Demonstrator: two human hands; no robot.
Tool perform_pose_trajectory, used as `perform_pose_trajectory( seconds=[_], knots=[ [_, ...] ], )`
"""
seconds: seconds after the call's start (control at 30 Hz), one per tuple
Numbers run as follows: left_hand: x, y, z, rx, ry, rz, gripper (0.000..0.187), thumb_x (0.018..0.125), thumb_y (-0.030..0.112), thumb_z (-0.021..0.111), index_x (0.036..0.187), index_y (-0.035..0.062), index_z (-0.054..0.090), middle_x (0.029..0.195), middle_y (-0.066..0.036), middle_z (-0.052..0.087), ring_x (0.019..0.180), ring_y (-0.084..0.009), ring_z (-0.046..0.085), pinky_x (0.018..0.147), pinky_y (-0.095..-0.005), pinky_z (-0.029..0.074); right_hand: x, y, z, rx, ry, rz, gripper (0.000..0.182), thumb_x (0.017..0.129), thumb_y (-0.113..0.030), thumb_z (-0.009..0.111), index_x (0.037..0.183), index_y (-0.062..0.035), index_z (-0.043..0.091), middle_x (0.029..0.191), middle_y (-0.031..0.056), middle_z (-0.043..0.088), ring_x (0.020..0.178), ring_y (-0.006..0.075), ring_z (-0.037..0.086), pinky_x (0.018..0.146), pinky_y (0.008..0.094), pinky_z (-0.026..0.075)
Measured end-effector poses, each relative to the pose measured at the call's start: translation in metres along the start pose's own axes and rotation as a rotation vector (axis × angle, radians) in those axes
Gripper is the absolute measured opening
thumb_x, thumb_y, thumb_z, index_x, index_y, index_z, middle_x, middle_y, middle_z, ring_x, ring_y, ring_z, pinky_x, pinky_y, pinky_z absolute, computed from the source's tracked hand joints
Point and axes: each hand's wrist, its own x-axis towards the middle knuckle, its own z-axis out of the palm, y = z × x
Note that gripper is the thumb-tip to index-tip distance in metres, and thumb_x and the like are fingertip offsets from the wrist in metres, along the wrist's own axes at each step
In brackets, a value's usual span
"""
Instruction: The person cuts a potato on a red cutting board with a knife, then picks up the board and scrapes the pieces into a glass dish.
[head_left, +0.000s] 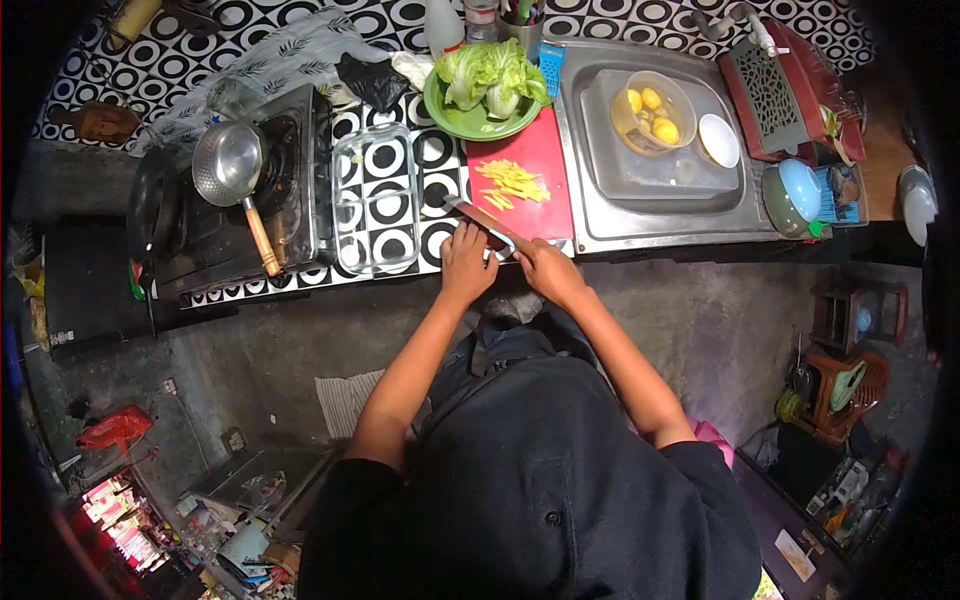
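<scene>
My right hand [546,270] is closed round the handle of a kitchen knife [478,219], at the front edge of the counter. Its blade slants up to the left across the lower corner of a red cutting board [552,218]. Just beside the blade, my left hand [466,264] has its fingers bent down at the counter edge; whatever is under them is hidden. Thin yellow strips [512,184] lie in a loose pile on the board, beyond the knife. A green plate [468,124] with leafy green vegetables [492,82] stands at the board's far end.
Left of the board is a clear glass dish [376,200]. Farther left, a metal pan with a wooden handle [228,163] sits on the stove [300,150]. In the sink area [600,222] at right, a plastic tub [640,140] holds yellow pieces beside a white bowl [718,140].
</scene>
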Motion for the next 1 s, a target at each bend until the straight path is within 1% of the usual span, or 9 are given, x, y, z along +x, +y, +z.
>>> perform_pose_trajectory(
  seconds=[0.03, 0.13, 0.33, 0.5, 0.6, 0.7, 1.0],
  knots=[
    [0.000, 0.000, 0.000, 0.003, -0.009, 0.000, 0.037, 0.082, 0.022, 0.070, 0.111, -0.0002, 0.063, 0.127, -0.018, 0.058, 0.132, -0.0382, 0.049, 0.102, -0.0519, 0.039, 0.000, 0.001, 0.000, -0.002, 0.005, -0.006, 0.047, 0.101, -0.020, 0.058, 0.148, -0.0171, 0.053, 0.095, 0.0277, 0.066, 0.090, 0.0478, 0.067, 0.078, 0.0556, 0.054],
    [0.000, -0.001, -0.001, -0.005, -0.037, -0.015, 0.041, 0.084, 0.022, 0.071, 0.117, -0.0012, 0.062, 0.129, -0.018, 0.058, 0.134, -0.0389, 0.048, 0.103, -0.0521, 0.038, 0.001, 0.003, 0.001, 0.000, 0.018, -0.024, 0.046, 0.101, -0.019, 0.059, 0.147, -0.0162, 0.054, 0.093, 0.0283, 0.067, 0.089, 0.0484, 0.067, 0.077, 0.0559, 0.054],
    [0.000, -0.002, 0.001, -0.012, -0.017, -0.004, 0.039, 0.084, 0.022, 0.071, 0.115, -0.0004, 0.062, 0.128, -0.018, 0.058, 0.135, -0.0393, 0.047, 0.105, -0.0528, 0.037, 0.001, 0.006, 0.004, 0.028, 0.023, -0.025, 0.045, 0.100, -0.018, 0.059, 0.145, -0.0145, 0.055, 0.094, 0.0298, 0.067, 0.089, 0.0492, 0.067, 0.078, 0.0566, 0.053],
    [0.001, -0.001, -0.003, -0.012, -0.065, -0.026, 0.040, 0.084, 0.021, 0.070, 0.117, -0.0002, 0.062, 0.129, -0.018, 0.058, 0.136, -0.0391, 0.046, 0.106, -0.0526, 0.037, 0.002, 0.008, 0.005, 0.063, 0.024, -0.033, 0.044, 0.101, -0.017, 0.059, 0.145, -0.0138, 0.056, 0.094, 0.0293, 0.067, 0.091, 0.0488, 0.067, 0.078, 0.0565, 0.052],
    [0.001, 0.000, -0.004, 0.002, -0.050, -0.008, 0.043, 0.083, 0.020, 0.070, 0.120, 0.0005, 0.061, 0.131, -0.018, 0.057, 0.136, -0.0377, 0.047, 0.103, -0.0518, 0.039, 0.002, 0.003, -0.003, 0.090, -0.013, 0.012, 0.041, 0.101, -0.013, 0.058, 0.142, -0.0059, 0.057, 0.102, 0.0301, 0.068, 0.096, 0.0472, 0.065, 0.083, 0.0524, 0.051],
    [0.001, 0.000, -0.005, 0.017, -0.033, 0.010, 0.046, 0.082, 0.020, 0.070, 0.123, 0.0011, 0.060, 0.133, -0.017, 0.055, 0.137, -0.0368, 0.046, 0.103, -0.0513, 0.040, 0.003, 0.014, 0.006, 0.111, 0.035, -0.044, 0.044, 0.101, -0.016, 0.058, 0.145, -0.0136, 0.054, 0.094, 0.0293, 0.068, 0.092, 0.0480, 0.066, 0.079, 0.0556, 0.051],
    [0.002, 0.002, -0.008, 0.026, -0.037, 0.013, 0.053, 0.082, 0.019, 0.069, 0.130, 0.0003, 0.057, 0.136, -0.017, 0.054, 0.138, -0.0365, 0.046, 0.103, -0.0506, 0.040, 0.006, 0.026, 0.001, 0.202, 0.013, -0.079, 0.042, 0.101, -0.015, 0.057, 0.143, -0.0114, 0.054, 0.096, 0.0293, 0.068, 0.095, 0.0476, 0.066, 0.082, 0.0540, 0.051]
  ],
)
